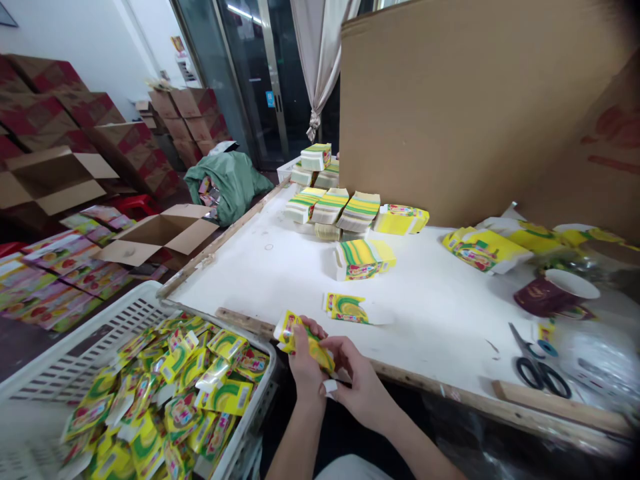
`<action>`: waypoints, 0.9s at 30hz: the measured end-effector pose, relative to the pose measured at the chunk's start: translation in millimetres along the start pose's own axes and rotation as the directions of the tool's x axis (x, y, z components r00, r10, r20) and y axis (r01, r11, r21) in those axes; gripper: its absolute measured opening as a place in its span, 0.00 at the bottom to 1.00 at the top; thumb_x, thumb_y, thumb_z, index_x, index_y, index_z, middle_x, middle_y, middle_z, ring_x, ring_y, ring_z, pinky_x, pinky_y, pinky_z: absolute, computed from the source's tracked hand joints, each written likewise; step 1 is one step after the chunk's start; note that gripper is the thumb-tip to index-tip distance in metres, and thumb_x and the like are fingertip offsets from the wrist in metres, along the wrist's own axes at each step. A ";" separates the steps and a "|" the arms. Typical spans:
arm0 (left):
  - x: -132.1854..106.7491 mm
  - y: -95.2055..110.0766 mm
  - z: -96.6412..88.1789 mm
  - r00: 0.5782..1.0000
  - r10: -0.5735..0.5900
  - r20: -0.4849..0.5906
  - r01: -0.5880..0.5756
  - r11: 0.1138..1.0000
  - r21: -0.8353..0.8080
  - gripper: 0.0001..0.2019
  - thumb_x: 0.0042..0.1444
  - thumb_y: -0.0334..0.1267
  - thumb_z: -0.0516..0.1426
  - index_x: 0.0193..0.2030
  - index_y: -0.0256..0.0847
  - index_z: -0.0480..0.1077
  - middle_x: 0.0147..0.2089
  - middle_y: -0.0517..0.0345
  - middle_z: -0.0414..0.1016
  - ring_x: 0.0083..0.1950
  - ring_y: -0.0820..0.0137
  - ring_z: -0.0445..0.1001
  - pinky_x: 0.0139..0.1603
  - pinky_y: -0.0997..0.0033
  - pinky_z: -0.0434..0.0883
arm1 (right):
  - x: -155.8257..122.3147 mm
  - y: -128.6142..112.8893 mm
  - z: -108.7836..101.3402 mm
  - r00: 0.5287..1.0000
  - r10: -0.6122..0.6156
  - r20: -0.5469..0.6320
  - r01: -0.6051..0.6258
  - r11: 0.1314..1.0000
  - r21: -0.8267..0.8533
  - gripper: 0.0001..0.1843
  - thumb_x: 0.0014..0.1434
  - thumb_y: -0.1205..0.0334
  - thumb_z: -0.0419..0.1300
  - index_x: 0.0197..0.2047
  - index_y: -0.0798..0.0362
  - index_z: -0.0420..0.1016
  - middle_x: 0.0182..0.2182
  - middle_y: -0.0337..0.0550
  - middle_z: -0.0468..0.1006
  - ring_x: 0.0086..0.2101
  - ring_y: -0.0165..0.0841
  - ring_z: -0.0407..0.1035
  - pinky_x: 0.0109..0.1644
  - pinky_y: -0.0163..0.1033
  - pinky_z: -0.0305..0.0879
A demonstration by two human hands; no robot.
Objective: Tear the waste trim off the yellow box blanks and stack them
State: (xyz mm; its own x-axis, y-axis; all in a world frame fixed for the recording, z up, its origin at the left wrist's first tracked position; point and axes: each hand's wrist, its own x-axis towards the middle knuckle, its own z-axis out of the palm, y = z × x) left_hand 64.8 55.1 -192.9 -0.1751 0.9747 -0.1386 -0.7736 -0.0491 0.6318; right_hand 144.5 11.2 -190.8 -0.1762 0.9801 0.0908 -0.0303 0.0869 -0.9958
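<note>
Just over the front edge of the table (240, 267), my left hand (304, 367) is wrapped round a small yellow printed carton (320, 352). My right hand (363, 385) is closed, its fingertips at the near end of the same carton. A small white piece (330, 386) shows at the right thumb; I cannot tell if it is held or wrapped on. On the tabletop beyond my hands lies a flat yellow-green carton (347, 308). Farther back stands a fanned stack of such flat cartons (364, 259).
At left, a white plastic basket (145, 297) holds many yellow cartons. More carton stacks (330, 205) sit at the back before a tall cardboard sheet (450, 113). To the right are a dark mug (537, 293), scissors (537, 373) and a wooden strip (560, 407).
</note>
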 end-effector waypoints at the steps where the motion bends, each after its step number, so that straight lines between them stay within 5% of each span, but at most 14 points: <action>1: -1.0 -0.3 -2.2 1.000 0.008 -0.018 -0.007 0.998 0.055 0.13 0.49 0.49 0.55 0.30 0.40 0.64 0.24 0.65 0.61 0.24 0.78 0.63 0.25 0.80 0.64 | 1.3 2.8 -1.2 1.000 0.016 -0.018 -0.016 1.000 -0.010 0.22 0.44 0.73 0.59 0.43 0.49 0.61 0.33 0.36 0.67 0.32 0.28 0.62 0.34 0.32 0.61; 7: -5.8 -0.3 -20.9 0.985 -0.010 0.170 -0.048 0.942 0.333 0.19 0.43 0.46 0.60 0.41 0.38 0.68 0.38 0.55 0.72 0.39 0.68 0.70 0.40 0.72 0.67 | 12.1 13.8 -25.6 0.982 -0.049 -0.183 0.052 0.999 0.011 0.10 0.47 0.69 0.57 0.35 0.52 0.65 0.29 0.37 0.70 0.31 0.29 0.65 0.35 0.33 0.62; 12: -3.9 3.5 -31.1 0.983 0.019 0.183 -0.121 0.818 0.562 0.10 0.47 0.38 0.59 0.34 0.34 0.70 0.30 0.55 0.74 0.35 0.67 0.72 0.39 0.68 0.68 | 11.2 8.6 -47.2 0.957 -0.168 -0.235 0.084 0.940 -0.332 0.04 0.49 0.70 0.54 0.25 0.54 0.67 0.20 0.35 0.67 0.23 0.27 0.62 0.27 0.31 0.60; 15: -7.9 17.1 -25.5 0.948 0.188 0.258 -0.315 0.684 0.658 0.19 0.47 0.37 0.58 0.47 0.38 0.64 0.47 0.50 0.70 0.48 0.62 0.68 0.49 0.62 0.65 | 12.4 5.3 -61.7 0.878 -0.414 -0.240 0.173 0.741 -0.648 0.10 0.51 0.72 0.52 0.31 0.53 0.72 0.25 0.39 0.71 0.29 0.31 0.65 0.34 0.36 0.62; 17: -11.5 30.1 -17.4 0.879 0.286 0.382 -0.476 0.477 0.738 0.30 0.44 0.37 0.60 0.55 0.41 0.56 0.56 0.48 0.60 0.57 0.60 0.59 0.56 0.58 0.58 | 12.9 2.7 -67.9 0.825 -0.549 -0.135 0.232 0.546 -0.805 0.13 0.53 0.73 0.51 0.35 0.50 0.74 0.29 0.41 0.73 0.35 0.34 0.67 0.42 0.42 0.61; 19: -12.9 39.9 -10.2 0.844 0.185 0.504 -0.537 0.264 0.801 0.39 0.38 0.38 0.63 0.58 0.42 0.52 0.59 0.47 0.55 0.60 0.57 0.54 0.58 0.54 0.54 | 11.6 -0.5 -68.2 0.796 -0.603 0.043 0.344 0.392 -0.853 0.14 0.54 0.73 0.53 0.37 0.46 0.73 0.29 0.38 0.74 0.39 0.34 0.67 0.50 0.46 0.56; 21: -11.5 42.2 -7.2 0.842 -0.033 0.539 -0.529 0.152 0.835 0.42 0.35 0.37 0.64 0.58 0.43 0.52 0.55 0.48 0.60 0.56 0.56 0.58 0.55 0.54 0.59 | 8.4 -3.5 -63.2 0.773 -0.605 0.191 0.468 0.340 -0.816 0.16 0.53 0.73 0.53 0.39 0.42 0.72 0.30 0.36 0.74 0.45 0.34 0.65 0.57 0.49 0.48; 23: -9.2 37.1 -8.6 0.843 -0.182 0.506 -0.489 0.131 0.862 0.34 0.38 0.35 0.61 0.55 0.43 0.56 0.48 0.50 0.66 0.49 0.58 0.65 0.48 0.57 0.64 | 5.1 -5.1 -56.3 0.779 -0.609 0.148 0.470 0.412 -0.780 0.20 0.53 0.70 0.54 0.47 0.42 0.68 0.41 0.39 0.72 0.53 0.39 0.57 0.59 0.53 0.43; 25: -8.9 28.9 -11.7 0.845 -0.240 0.477 -0.453 0.152 0.878 0.26 0.42 0.34 0.58 0.51 0.42 0.59 0.43 0.53 0.69 0.44 0.62 0.69 0.44 0.61 0.67 | 3.7 -4.7 -50.3 0.816 -0.573 -0.079 0.356 0.605 -0.713 0.30 0.52 0.64 0.55 0.58 0.46 0.55 0.56 0.45 0.58 0.58 0.45 0.45 0.59 0.56 0.43; 27: -11.4 21.5 -13.5 0.853 -0.230 0.468 -0.435 0.182 0.882 0.27 0.43 0.34 0.58 0.51 0.43 0.56 0.44 0.53 0.69 0.44 0.63 0.69 0.43 0.64 0.67 | 4.9 -3.0 -45.6 0.866 -0.408 -0.289 0.230 0.838 -0.495 0.36 0.53 0.59 0.54 0.62 0.49 0.43 0.61 0.48 0.48 0.59 0.45 0.45 0.58 0.55 0.49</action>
State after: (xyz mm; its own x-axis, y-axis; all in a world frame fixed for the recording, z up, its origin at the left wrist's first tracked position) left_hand 41.9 40.0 -188.0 0.3138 0.9448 0.0938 0.4723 -0.2410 0.8479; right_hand 188.5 23.8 -188.0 0.1445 0.8647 0.4811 0.4207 0.3864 -0.8208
